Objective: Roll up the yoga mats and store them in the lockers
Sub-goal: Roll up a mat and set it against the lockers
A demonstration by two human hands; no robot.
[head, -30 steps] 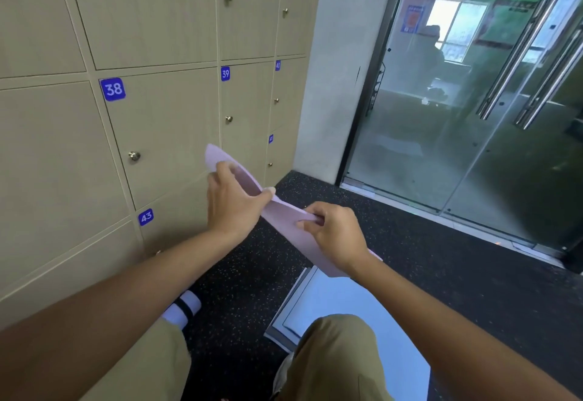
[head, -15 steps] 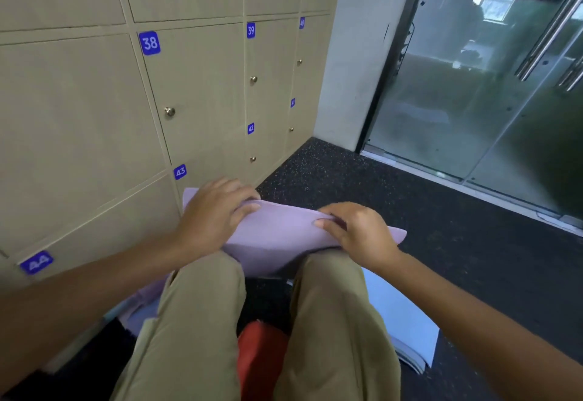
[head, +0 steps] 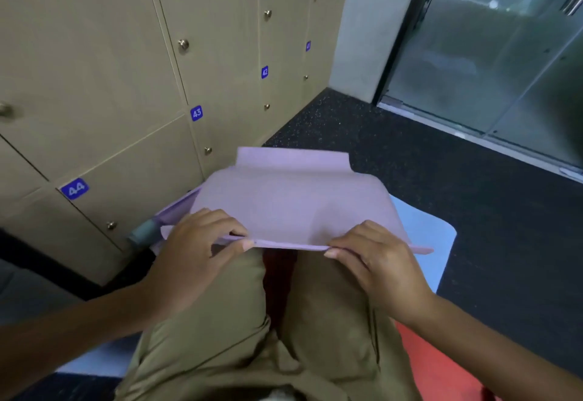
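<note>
Head view, looking down over the person's knees. The purple yoga mat point(head: 293, 202) lies draped over both knees in khaki trousers point(head: 239, 331), its far end bent up into a short flap toward the lockers point(head: 104, 63). The left hand point(head: 192, 262) pinches the mat's near edge at the left, thumb below and curled fingers on top. The right hand point(head: 378, 268) pinches the same edge at the right, thumb tip along the edge and fingers curled over the upper face. Between the 2 hands the near edge runs as a thin, nearly straight line above the gap between the knees. A light blue mat point(head: 422, 236) lies flat on the dark speckled floor point(head: 473, 198) beneath and to the right of the purple one; a red mat point(head: 432, 356) shows under the right forearm. Closed locker doors bear blue tags 42, 43 and 44. A glass door point(head: 492, 53) stands at the upper right.
</note>
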